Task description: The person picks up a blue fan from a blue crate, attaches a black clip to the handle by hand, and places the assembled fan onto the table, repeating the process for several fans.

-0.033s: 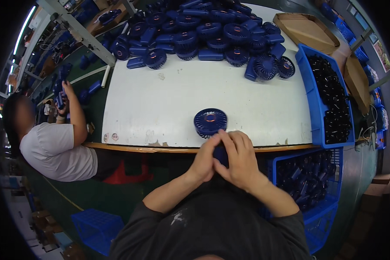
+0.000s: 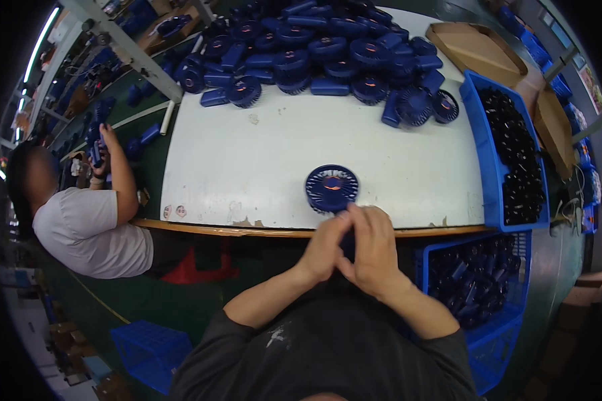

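A dark blue handheld fan (image 2: 332, 189) is between my two hands at the front of the table, its round grille beyond my fingers and its face turned up. My left hand (image 2: 322, 248) is closed about the handle from the left. On the other side my right hand (image 2: 373, 248) closes round it, with thumb and fingers near the neck of the fan. Most of the handle is hidden behind my fingers; only a dark strip shows between the palms.
Many blue fans (image 2: 292, 61) lie heaped along the far side of the white table (image 2: 267, 154). A blue bin (image 2: 491, 194) of small black parts stands at the right. Below it is a blue crate (image 2: 425, 267) of blue parts. A person (image 2: 90, 230) works at the left, holding something blue.
The fan head has tipped slightly, so its grille shows more fully. Both hands have shifted a little and keep their hold. The whole view has moved slightly.
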A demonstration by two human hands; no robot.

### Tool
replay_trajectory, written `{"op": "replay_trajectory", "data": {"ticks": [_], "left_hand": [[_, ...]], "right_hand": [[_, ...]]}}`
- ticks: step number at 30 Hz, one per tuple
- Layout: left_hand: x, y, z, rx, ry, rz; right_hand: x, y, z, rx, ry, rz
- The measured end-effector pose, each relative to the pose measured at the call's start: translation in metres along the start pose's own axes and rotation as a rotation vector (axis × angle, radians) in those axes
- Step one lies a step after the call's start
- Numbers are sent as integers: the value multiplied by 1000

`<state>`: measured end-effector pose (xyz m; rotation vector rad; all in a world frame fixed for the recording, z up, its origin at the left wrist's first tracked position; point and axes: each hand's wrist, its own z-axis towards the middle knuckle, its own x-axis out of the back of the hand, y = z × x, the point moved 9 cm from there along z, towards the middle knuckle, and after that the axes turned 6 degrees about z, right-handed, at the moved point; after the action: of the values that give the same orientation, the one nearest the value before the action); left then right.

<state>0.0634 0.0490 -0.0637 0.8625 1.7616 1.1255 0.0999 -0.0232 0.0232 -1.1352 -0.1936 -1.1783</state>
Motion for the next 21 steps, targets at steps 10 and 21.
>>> {"op": "replay_trajectory", "data": {"ticks": [10,21], "left_hand": [[235,175,118,-640,689,1574],[322,183,151,-447,524,1907]], "right_hand": [[89,137,-199,-696,692,578],[291,311,-552,-1366,714,-546]]}}
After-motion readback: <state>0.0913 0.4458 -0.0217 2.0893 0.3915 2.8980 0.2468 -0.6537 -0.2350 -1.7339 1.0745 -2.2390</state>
